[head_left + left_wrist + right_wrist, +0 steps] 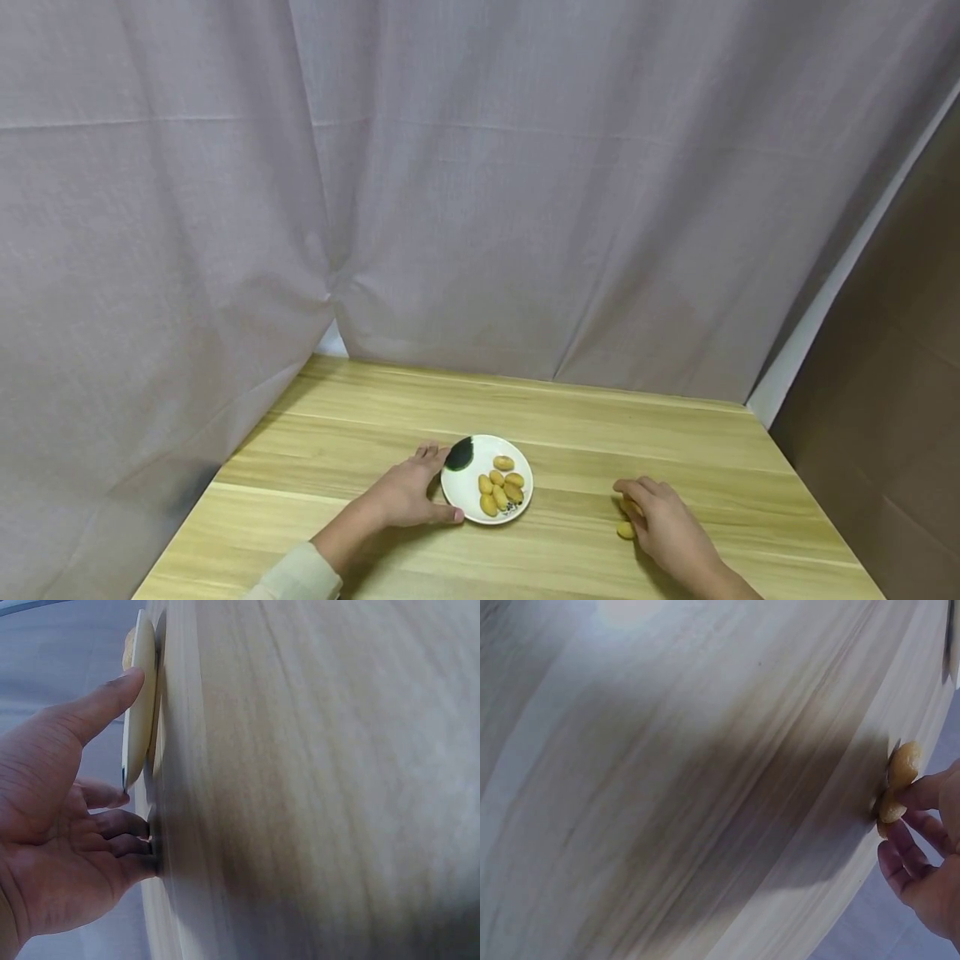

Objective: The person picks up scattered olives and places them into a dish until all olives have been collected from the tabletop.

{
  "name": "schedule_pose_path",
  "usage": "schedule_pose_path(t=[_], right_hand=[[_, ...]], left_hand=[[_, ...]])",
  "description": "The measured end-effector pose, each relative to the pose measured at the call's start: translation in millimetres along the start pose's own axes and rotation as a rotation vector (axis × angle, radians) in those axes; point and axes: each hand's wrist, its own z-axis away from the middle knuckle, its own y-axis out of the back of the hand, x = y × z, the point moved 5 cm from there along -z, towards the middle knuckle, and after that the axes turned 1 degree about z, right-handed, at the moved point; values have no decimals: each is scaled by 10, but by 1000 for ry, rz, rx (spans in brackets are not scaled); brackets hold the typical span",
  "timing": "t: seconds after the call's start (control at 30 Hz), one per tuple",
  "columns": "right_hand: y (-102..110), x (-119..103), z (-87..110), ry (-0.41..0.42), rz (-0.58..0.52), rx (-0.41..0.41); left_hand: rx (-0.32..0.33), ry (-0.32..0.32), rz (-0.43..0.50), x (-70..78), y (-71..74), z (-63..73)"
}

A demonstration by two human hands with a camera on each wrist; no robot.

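Note:
A small round white plate (470, 498) with a dark green patch lies on the wooden table, holding several small yellow oval fruits (504, 462). My left hand (408, 492) holds the plate by its left side, thumb at the near rim and index finger at the far rim. In the left wrist view, that thumb presses on the plate's edge (141, 735) and the other fingertips reach the tabletop. Off to the right, my right hand (663, 521) pinches a yellow oval fruit (892, 807) low over the table. Another fruit (905, 765) lies beside its thumb, and a third is partly hidden by the fingers.
The light wooden table (570, 417) runs back to a grey curtain (525, 208). A brown panel (892, 400) stands along the right side. Bare tabletop lies between the plate and my right hand.

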Motion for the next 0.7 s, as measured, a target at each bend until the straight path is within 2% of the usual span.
schedule_pose_path(t=[0.2,0.43,0.7], right_hand=[[55,-67,-15,35,21,49],[116,-156,-125,63,3,99],[146,-354,-270,165,-34,175]], left_hand=[[0,6,17,7,11,2],[3,5,16,-4,0,-20],[6,3,13,-13,7,-34]])
